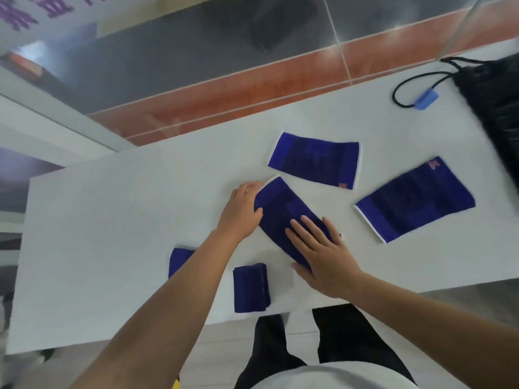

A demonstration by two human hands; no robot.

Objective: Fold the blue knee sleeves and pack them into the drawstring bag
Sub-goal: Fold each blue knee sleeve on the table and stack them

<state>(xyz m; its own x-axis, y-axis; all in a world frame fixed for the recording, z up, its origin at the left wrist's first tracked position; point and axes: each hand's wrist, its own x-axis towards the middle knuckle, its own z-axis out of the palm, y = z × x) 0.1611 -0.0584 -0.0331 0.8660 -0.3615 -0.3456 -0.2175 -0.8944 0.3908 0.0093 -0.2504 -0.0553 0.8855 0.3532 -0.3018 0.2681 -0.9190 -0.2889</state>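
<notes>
The left hand pinches one knee sleeve; the right hand presses it, fingers straight; drawstring bag contents hidden.

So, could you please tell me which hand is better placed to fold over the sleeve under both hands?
Left. The left hand grips the far end of the sleeve and could likely carry it over, while the right hand lies flat, pinning the near end.

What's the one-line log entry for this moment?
step: folding | left hand grips middle sleeve end | right hand presses it flat | unfolded sleeves lie beyond | folded sleeve near edge | drawstring bag far right
</notes>
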